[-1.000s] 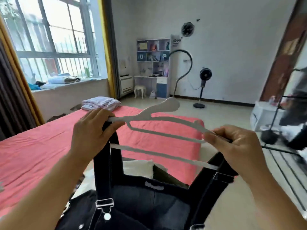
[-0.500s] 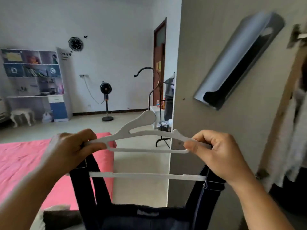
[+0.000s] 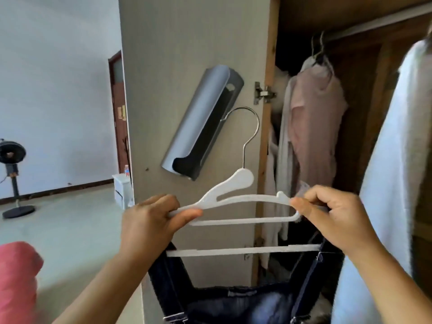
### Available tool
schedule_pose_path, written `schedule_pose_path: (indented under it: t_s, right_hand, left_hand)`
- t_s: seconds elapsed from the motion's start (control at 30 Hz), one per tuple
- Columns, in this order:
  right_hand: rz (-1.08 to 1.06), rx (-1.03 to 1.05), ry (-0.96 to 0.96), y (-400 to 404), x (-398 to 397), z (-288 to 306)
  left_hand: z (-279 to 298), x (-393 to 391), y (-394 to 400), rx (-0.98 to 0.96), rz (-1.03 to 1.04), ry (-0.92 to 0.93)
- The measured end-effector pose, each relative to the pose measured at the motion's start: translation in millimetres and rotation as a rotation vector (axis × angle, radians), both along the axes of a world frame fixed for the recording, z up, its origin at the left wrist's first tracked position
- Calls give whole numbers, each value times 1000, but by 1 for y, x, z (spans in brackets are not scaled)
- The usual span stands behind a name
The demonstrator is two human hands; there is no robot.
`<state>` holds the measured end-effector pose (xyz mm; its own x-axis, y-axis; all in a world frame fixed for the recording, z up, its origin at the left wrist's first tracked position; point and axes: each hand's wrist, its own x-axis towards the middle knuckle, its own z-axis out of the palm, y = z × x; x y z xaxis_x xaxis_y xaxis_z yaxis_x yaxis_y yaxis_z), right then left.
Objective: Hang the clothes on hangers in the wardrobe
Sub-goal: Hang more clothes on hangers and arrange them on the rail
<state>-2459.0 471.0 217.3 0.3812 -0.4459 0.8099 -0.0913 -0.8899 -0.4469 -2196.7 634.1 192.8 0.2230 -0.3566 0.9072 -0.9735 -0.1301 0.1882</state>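
A white hanger (image 3: pixel 236 183) with a metal hook is held level in front of the open wardrobe (image 3: pixel 364 127). My left hand (image 3: pixel 149 223) grips its left shoulder end and my right hand (image 3: pixel 336 218) pinches its right end. Dark denim dungarees (image 3: pixel 236 302) hang from the hanger by their two straps, which run under my hands. High inside the wardrobe runs the rail (image 3: pixel 374 24), with a pink garment (image 3: pixel 315 127) on it.
The grey wardrobe door (image 3: pixel 187 43) stands open on the left, with a grey holder (image 3: pixel 205 122) fixed to it. A white garment (image 3: pixel 397 171) hangs at the right. The pink bed corner (image 3: pixel 16 277) is low left. A standing fan (image 3: pixel 11 178) is far left.
The view has swung right from the bed and room to the open wardrobe. Both hands keep their hold on the hanger, which now sits level before the wardrobe opening.
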Motion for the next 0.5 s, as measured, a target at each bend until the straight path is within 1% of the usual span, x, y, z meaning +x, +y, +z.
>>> schedule_pose_path:
  t_s: [0.07,0.1,0.17,0.27,0.33,0.4,0.47,0.5]
  right_hand:
    - [-188,-30,20,-5,-15,3]
    - [-277,-5,56,-6,-25,6]
    - [-375,155,205,-1,-40,15]
    - [-364,431,476,7,-60,29]
    - [-321,539,601,8,-73,37]
    - [-343,546,624,9,-83,46]
    - [-393,507,542,11,-98,54]
    - [-382,478,511,12,-106,56]
  left_hand:
    - [4,-8,-21,5,-108,-69]
    - [6,-13,-32,-1,-161,-121]
    - [10,-19,-49,-11,-245,-187]
    - [13,-24,-75,-36,-333,-218]
    - [13,-30,-92,-42,-374,-224]
    - [12,-37,-108,-43,-380,-181]
    - [11,-45,-124,-41,-404,-98]
    - [11,-48,-134,-46,-429,-59]
